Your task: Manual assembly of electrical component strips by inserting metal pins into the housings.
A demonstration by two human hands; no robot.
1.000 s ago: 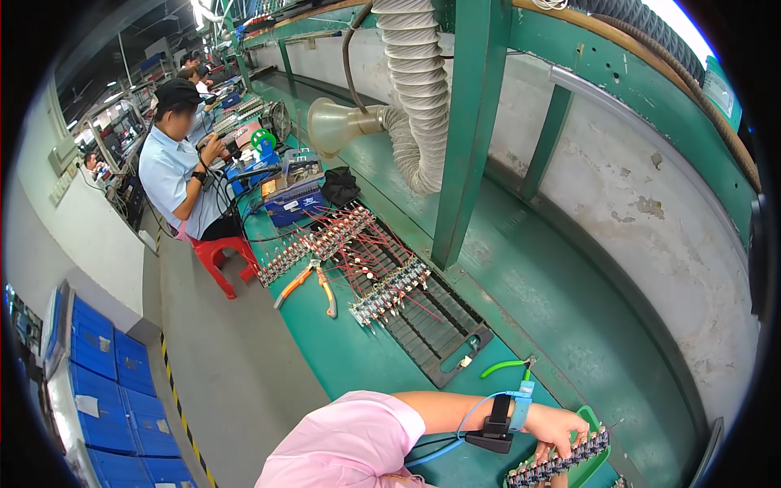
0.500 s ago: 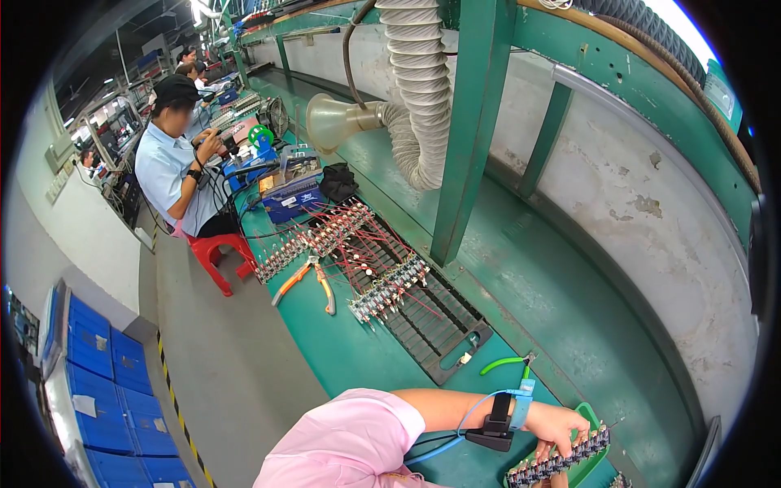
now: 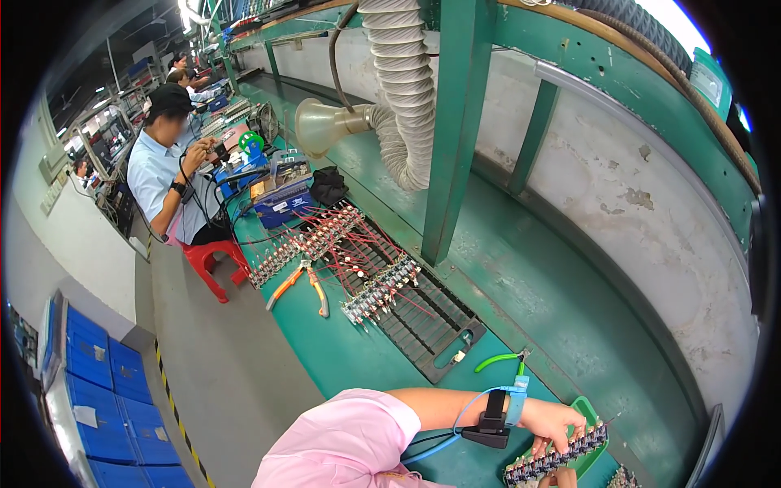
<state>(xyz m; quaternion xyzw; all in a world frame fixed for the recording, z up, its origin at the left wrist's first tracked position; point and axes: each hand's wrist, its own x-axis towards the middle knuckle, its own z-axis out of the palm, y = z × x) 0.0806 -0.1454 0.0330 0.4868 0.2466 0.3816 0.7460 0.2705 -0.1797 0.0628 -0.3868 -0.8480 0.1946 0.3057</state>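
Observation:
My left hand, with a blue wrist strap and a black band at the wrist, is at the lower right. Its fingers are bent and closed at a long strip of small dark components with metal terminals. Only a few fingers of my right hand show, pressed against the underside of that strip at the lower edge. Beneath the strip lies a green tray, partly hidden by it. Green-handled cutters rest on the bench beyond my left wrist.
A black slotted rack bears similar strips with red wires. Orange-handled pliers lie beside it. More components sit at the lower right. A green post and an extraction hose stand behind. A co-worker sits at far left.
The whole view has shifted slightly, with the bench items now a little further left. Both hands stay at the strip, nearly unmoved.

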